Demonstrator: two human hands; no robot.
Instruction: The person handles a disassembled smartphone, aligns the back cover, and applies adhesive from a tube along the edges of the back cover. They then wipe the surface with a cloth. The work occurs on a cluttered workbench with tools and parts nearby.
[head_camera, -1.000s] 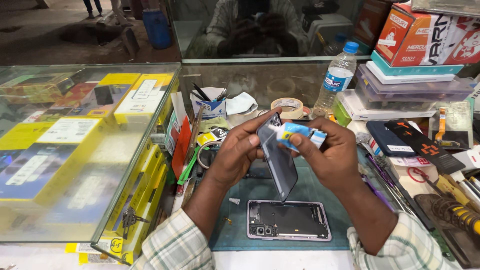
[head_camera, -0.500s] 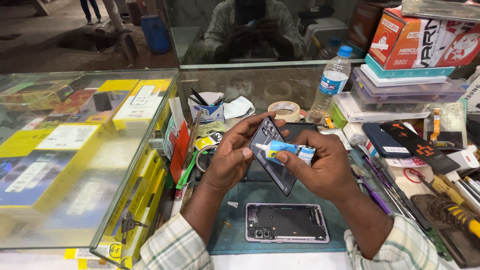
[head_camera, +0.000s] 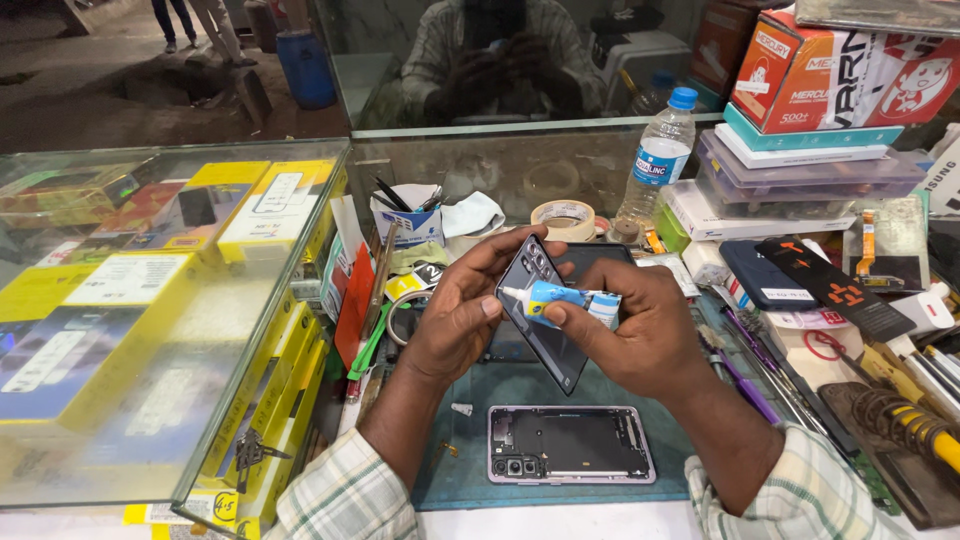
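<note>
Glue tube (head_camera: 560, 298) against back cover (head_camera: 548, 330) edge

Left hand (head_camera: 462, 322) and right hand (head_camera: 628, 335): both bare, without rings, watch or gloves. Forearms uncovered. Shirt sleeves (head_camera: 345, 495), pale with a green-grey check, rolled back near each elbow.

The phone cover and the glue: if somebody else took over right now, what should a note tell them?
Left hand: holds the dark phone back cover tilted above the green mat.
Right hand: pinches a small glue tube, its tip at the cover's edge.
Phone body: lies open on the mat below, cover off.
Done: cover is separated.
Left: cover not yet on the body; I cannot tell how much glue is on.
</note>
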